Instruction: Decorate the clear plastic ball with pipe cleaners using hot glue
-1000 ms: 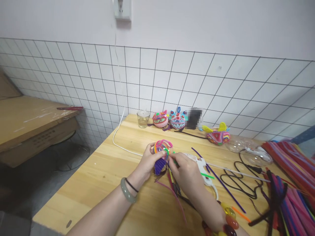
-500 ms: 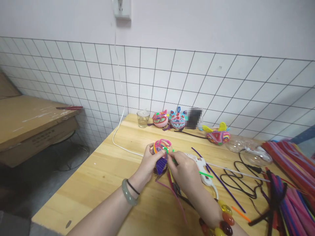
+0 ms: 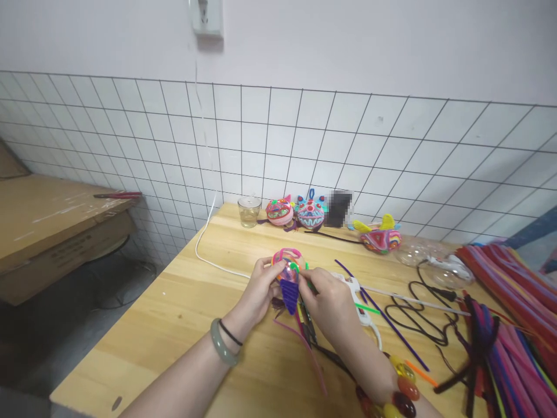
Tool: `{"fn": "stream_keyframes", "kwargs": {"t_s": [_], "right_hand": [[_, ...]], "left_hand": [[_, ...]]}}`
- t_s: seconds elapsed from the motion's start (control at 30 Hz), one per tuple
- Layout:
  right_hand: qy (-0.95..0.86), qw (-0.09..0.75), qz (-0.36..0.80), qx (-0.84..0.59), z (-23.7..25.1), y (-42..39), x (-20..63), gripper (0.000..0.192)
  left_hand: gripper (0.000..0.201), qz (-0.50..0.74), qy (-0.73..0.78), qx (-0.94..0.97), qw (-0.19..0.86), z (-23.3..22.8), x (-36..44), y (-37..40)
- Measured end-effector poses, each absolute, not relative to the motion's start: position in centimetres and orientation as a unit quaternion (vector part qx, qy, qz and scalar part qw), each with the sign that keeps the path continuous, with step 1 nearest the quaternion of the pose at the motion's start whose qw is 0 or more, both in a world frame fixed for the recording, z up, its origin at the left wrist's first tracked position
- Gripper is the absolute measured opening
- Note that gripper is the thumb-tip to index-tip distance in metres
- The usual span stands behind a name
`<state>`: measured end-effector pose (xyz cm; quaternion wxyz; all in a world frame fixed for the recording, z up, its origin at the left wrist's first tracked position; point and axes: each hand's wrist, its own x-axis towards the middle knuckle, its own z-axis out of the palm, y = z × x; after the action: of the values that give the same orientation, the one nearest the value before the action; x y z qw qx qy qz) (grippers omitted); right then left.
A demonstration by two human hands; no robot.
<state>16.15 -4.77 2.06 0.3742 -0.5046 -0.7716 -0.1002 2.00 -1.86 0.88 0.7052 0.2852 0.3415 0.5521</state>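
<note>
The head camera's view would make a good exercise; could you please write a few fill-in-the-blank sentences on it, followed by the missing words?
1. The left hand holds a round ornament with a pointed ____ piece.
2. From behind the right hand pokes a bright ____ stem.
3. In this view, the drinking glass stands to the ____ of the three back ornaments.

Missing words: purple; green; left.

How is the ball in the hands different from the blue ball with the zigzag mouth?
The held ball is in the left hand; the blue ball sits on the table. The held ball shows see-through patches; the blue ball's front looks covered. The held ball has a purple flap; the blue ball has a blue loop. Both are round and colourful.
</note>
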Motion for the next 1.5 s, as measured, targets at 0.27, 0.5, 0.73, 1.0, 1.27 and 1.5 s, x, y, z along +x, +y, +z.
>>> {"fn": "stream_keyframes", "kwargs": {"t_s": [0.27, 0.5, 0.73, 1.0, 1.27, 1.5], "right_hand": [[-0.790, 0.370, -0.109, -0.476, 1.9, -5.1, 17.2, 0.020], [-0.816, 0.347, -0.124, -0.445, 2.2, -5.6, 18.4, 0.022], [-0.851, 0.284, -0.145, -0.418, 2.3, -5.4, 19.5, 0.025], [-0.883, 0.217, -0.156, -0.386, 3.0, -5.1, 20.3, 0.022], [-0.894, 0.178, -0.166, -0.376, 4.1, -5.1, 20.2, 0.023], [-0.902, 0.163, -0.179, -0.359, 4.0, -4.7, 20.4, 0.022]], "left_hand": [[0.040, 0.523, 0.355, 0.313, 0.709, 0.8, 1.8, -1.7], [0.050, 0.460, 0.328, 0.362, 0.742, 0.8, 1.5, -1.8], [0.043, 0.440, 0.330, 0.373, 0.747, 1.4, 1.5, -2.1], [0.041, 0.431, 0.342, 0.373, 0.748, 1.3, 1.6, -2.2], [0.038, 0.434, 0.351, 0.362, 0.747, 1.4, 1.7, -2.3], [0.035, 0.433, 0.363, 0.356, 0.745, 1.5, 1.8, -2.4]]}}
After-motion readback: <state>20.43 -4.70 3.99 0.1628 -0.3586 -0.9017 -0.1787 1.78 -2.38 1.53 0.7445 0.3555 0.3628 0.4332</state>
